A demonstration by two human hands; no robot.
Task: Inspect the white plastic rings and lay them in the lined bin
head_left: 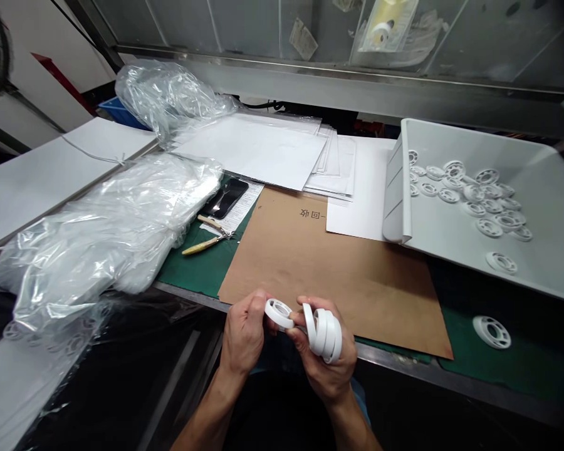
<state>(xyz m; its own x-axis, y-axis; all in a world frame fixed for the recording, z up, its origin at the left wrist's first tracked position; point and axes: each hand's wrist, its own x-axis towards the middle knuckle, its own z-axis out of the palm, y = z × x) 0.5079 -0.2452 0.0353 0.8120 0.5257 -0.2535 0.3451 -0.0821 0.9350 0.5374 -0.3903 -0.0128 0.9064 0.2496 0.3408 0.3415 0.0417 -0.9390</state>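
Note:
My left hand (245, 329) is closed on the near side of a white plastic ring (273, 314), which is tilted so its open centre shows. The fingertips of my right hand (331, 376) touch the same ring at its right edge. Several more white rings (326, 335) sit stacked in my right hand, held on edge between the fingers and palm. Both hands are just in front of the table edge, by a brown cardboard sheet (338, 275). How the fingers pass behind the rings is hidden.
A grey bin (465, 138) at right holds many loose white rings (491, 194). One ring (492, 332) lies on the green mat. Yellow-handled cutters (209, 237), a phone (224, 198), white sheets (258, 147) and clear plastic bags (117, 219) lie to the left and behind.

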